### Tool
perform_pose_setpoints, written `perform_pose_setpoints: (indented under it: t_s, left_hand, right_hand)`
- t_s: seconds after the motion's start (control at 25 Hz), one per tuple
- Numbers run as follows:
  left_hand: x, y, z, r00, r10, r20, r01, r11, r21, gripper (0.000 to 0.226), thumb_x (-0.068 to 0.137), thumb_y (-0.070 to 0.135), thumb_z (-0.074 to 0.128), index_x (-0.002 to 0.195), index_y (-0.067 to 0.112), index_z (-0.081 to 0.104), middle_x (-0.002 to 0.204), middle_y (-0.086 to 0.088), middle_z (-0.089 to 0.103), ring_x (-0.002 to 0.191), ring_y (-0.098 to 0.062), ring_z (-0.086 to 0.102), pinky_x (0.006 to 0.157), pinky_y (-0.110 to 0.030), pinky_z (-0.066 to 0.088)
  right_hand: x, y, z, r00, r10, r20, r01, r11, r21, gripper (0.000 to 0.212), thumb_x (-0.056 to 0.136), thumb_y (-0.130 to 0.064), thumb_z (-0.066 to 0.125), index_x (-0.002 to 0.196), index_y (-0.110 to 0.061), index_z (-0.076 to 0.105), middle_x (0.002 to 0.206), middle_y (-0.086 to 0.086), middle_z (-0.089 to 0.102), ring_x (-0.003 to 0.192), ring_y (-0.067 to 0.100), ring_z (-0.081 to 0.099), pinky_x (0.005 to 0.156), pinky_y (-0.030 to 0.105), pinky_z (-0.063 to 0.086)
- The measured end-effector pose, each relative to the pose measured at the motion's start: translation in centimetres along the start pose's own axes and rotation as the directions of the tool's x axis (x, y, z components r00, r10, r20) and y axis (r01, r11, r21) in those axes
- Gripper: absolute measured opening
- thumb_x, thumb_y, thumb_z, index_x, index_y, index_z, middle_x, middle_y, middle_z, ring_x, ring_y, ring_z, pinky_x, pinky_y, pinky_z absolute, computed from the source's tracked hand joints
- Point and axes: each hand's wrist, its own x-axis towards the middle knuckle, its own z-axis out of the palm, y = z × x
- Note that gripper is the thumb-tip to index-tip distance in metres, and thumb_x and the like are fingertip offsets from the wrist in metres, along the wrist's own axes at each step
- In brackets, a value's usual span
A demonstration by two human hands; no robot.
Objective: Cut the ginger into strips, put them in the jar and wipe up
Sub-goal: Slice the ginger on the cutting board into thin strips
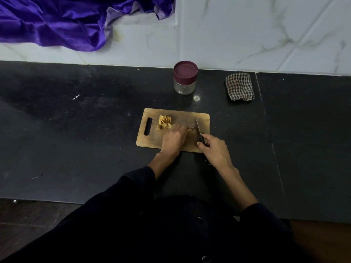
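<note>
Nearest the person, on the black table (76, 149), lies a wooden board (152, 138) with its long side running left to right and its handle slot at the left end. Both hands work over the board's near half. The left hand (173, 138) reaches in from the near edge, knuckles up and fingers bent down onto a piece of ginger (190, 129); only a pale sliver of it shows past the fingertips, so I cannot tell which way its long axis runs. The right hand (213, 149) is wrapped round the dark handle of a knife (199, 132), whose blade points away from the person and a little left, its tip over the far half of the board. The blade sits just right of the left fingertips, so the next cut likely falls on the ginger's right end, with the left hand as guide and the nearer of the two to it.

Just left of the left hand, a small heap of cut pieces (164, 122) lies near the handle slot; they look like slices more than strips, though the picture is dim.

Farther back, well apart from the board, a clear jar (185, 86) stands upright near the wall with its maroon lid (185, 70) on; it must be opened before anything goes in. To its right lies a folded checked cloth (239, 86).

No brand, label or writing can be read on anything.
</note>
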Motion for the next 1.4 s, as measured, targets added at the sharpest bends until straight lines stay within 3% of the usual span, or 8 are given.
perform_pose_setpoints:
  t_s: [0.2,0.48,0.64,0.72,0.84,1.04,1.2,1.4]
  left_hand:
    - [-1.3,-1.2,1.1,0.993,0.116,-0.003,-0.116,0.990,0.085,0.030,0.093,0.023,0.036,0.099,0.013,0.064,0.100,-0.005,0.065,0.095,-0.024,0.058,0.081,-0.039,0.048]
    - [-0.5,-1.4,0.8,0.992,0.121,-0.033,-0.116,0.987,0.112,0.017,0.090,0.018,0.058,0.102,0.015,0.070,0.102,-0.006,0.063,0.092,-0.025,0.057,0.075,-0.038,0.050]
    - [-1.0,-0.7,-0.3,0.987,0.041,0.158,-0.075,0.974,0.215,0.039,0.089,0.010,0.054,0.128,0.013,0.056,0.126,-0.010,0.053,0.114,-0.028,0.047,0.097,-0.041,0.040]
    - [-2.1,-0.4,-0.6,0.981,0.047,0.188,-0.079,0.983,0.167,0.052,0.087,0.005,0.053,0.138,0.009,0.044,0.134,-0.011,0.048,0.122,-0.028,0.042,0.103,-0.040,0.035]
    - [-3.9,-1.7,-1.7,0.997,0.055,0.049,-0.054,0.998,-0.011,0.043,0.086,-0.002,0.054,0.129,0.006,0.054,0.126,-0.012,0.055,0.116,-0.028,0.049,0.100,-0.039,0.043]
    - [-2.0,-5.1,-3.1,0.970,-0.226,-0.087,0.211,0.966,-0.146,0.027,0.089,0.009,0.060,0.116,0.009,0.064,0.109,-0.009,0.058,0.098,-0.023,0.055,0.083,-0.037,0.052]
    - [0.5,-4.8,-3.0,0.979,-0.199,-0.049,0.201,0.980,0.017,0.029,0.091,0.014,0.058,0.118,0.017,0.065,0.106,-0.011,0.056,0.094,-0.027,0.054,0.078,-0.041,0.051]
    - [1.2,-4.1,-3.3,0.994,-0.100,0.051,0.086,0.972,0.219,0.024,0.095,0.019,0.053,0.112,0.019,0.069,0.117,-0.013,0.051,0.106,-0.032,0.045,0.088,-0.041,0.041]
  right_hand:
    - [-0.3,0.2,-0.1,0.999,0.049,0.011,-0.048,0.999,-0.016,0.034,0.097,-0.030,0.061,0.130,-0.023,0.060,0.088,-0.001,0.064,0.084,0.019,0.065,0.077,0.042,0.057]
    - [-0.7,0.2,0.3,0.998,0.053,0.034,-0.051,0.998,-0.044,0.030,0.097,-0.031,0.061,0.126,-0.023,0.062,0.087,-0.002,0.064,0.082,0.021,0.067,0.078,0.046,0.058]
    - [-0.5,0.0,0.6,0.999,0.036,0.031,-0.034,0.998,-0.061,0.028,0.097,-0.029,0.060,0.124,-0.023,0.063,0.083,-0.004,0.062,0.083,0.020,0.065,0.076,0.041,0.056]
    - [-0.5,-0.1,0.9,0.999,0.017,0.031,-0.015,0.998,-0.065,0.029,0.097,-0.029,0.061,0.126,-0.023,0.063,0.084,-0.003,0.063,0.081,0.019,0.066,0.075,0.039,0.057]
    - [-0.2,0.2,1.3,0.999,0.011,0.035,-0.010,1.000,-0.028,0.030,0.097,-0.030,0.060,0.127,-0.024,0.062,0.087,-0.001,0.067,0.080,0.022,0.068,0.077,0.044,0.058]
    - [0.3,0.1,2.1,0.999,0.049,0.023,-0.051,0.995,0.087,0.020,0.097,-0.028,0.060,0.116,-0.021,0.060,0.088,0.002,0.068,0.072,0.026,0.069,0.069,0.051,0.058]
    - [0.4,0.1,2.2,0.998,0.053,0.016,-0.055,0.994,0.096,0.019,0.097,-0.029,0.060,0.115,-0.021,0.059,0.086,0.001,0.067,0.065,0.023,0.068,0.066,0.050,0.058]
    - [0.5,0.3,2.1,0.997,0.060,0.044,-0.063,0.994,0.087,0.023,0.099,-0.029,0.058,0.121,-0.021,0.057,0.089,0.000,0.066,0.064,0.019,0.069,0.069,0.048,0.059]
